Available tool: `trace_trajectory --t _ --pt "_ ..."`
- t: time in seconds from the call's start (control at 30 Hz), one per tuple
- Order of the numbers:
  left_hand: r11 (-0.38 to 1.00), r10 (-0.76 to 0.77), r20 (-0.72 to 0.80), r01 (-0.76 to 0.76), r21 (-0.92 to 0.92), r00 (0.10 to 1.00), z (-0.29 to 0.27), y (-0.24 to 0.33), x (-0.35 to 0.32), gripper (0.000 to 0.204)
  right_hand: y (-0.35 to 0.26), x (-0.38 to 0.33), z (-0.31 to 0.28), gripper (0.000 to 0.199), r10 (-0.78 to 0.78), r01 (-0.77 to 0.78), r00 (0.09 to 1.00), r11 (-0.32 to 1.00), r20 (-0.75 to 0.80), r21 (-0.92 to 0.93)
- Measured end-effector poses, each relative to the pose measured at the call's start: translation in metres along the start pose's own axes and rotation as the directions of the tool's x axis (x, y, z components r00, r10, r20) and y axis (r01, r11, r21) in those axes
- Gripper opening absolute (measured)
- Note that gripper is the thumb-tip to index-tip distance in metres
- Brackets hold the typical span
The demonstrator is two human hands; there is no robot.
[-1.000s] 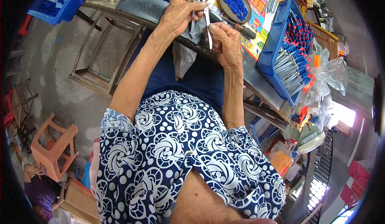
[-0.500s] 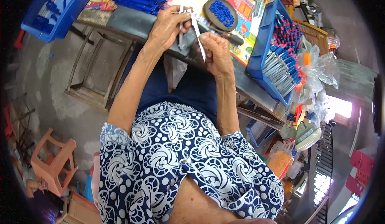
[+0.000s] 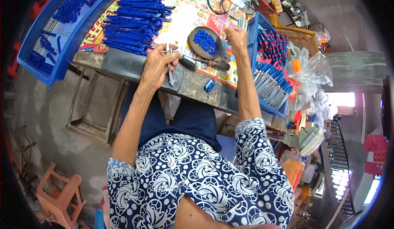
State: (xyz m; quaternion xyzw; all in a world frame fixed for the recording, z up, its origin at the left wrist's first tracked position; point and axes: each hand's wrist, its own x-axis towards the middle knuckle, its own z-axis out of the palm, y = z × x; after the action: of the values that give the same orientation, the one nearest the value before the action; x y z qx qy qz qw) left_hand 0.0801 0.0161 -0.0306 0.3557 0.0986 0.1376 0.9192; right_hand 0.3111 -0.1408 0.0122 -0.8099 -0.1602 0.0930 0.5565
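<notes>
My left hand [image 3: 159, 67] is pinched around a thin silver metal strip [image 3: 170, 74] at the table's front edge; a second slender piece seems to cross it at the fingertips. Reaching out over the far right of the table, my right hand [image 3: 237, 39] has its fingers curled closed beside several thin metal strips [image 3: 242, 22]. Whatever is in those fingers is hidden. Between the hands sits a round brown dish [image 3: 192, 48] of small blue parts [image 3: 205, 41]. Two dark-handled tools [image 3: 188, 62] lie in front of it, and a small blue object [image 3: 209, 85] rests near the edge.
A pile of long blue plastic pieces [image 3: 133, 24] lies on the printed paper to the left. The blue tray [image 3: 78, 36] at far left holds more blue pieces. On the right, a blue bin [image 3: 251, 40] is filled with blue-and-red handled tools [image 3: 271, 79]. A black cable [image 3: 211, 3] loops behind.
My right hand has left the strip near my left hand and moved away to the far right. The left hand keeps hold of its metal strip. The view has shifted.
</notes>
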Motion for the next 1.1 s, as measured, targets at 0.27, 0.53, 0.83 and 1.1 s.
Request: trace_trajectory --t 0.27,0.53,0.83,1.1 --pt "0.998 -0.031 -0.013 0.032 0.053 0.999 0.0 0.002 0.0 0.024 0.031 0.066 0.0 0.032 -0.001 -0.26 0.917 0.758 -0.399 -0.599" --pt "0.999 -0.035 0.016 0.034 0.037 0.999 0.001 0.007 -0.005 0.026 0.033 0.072 -0.009 0.029 -0.196 -0.114 0.933 0.634 -0.301 -0.765" --pt "0.998 -0.053 0.019 0.052 0.047 0.998 -0.005 0.004 -0.004 0.024 -0.031 0.133 0.039 0.031 -0.308 0.117 0.946 0.616 -0.102 -0.779" --pt "0.992 -0.123 0.038 0.124 -0.018 0.992 0.0 0.01 -0.002 0.024 -0.098 0.204 0.145 0.025 -0.522 0.562 0.81 0.556 0.269 -0.613"
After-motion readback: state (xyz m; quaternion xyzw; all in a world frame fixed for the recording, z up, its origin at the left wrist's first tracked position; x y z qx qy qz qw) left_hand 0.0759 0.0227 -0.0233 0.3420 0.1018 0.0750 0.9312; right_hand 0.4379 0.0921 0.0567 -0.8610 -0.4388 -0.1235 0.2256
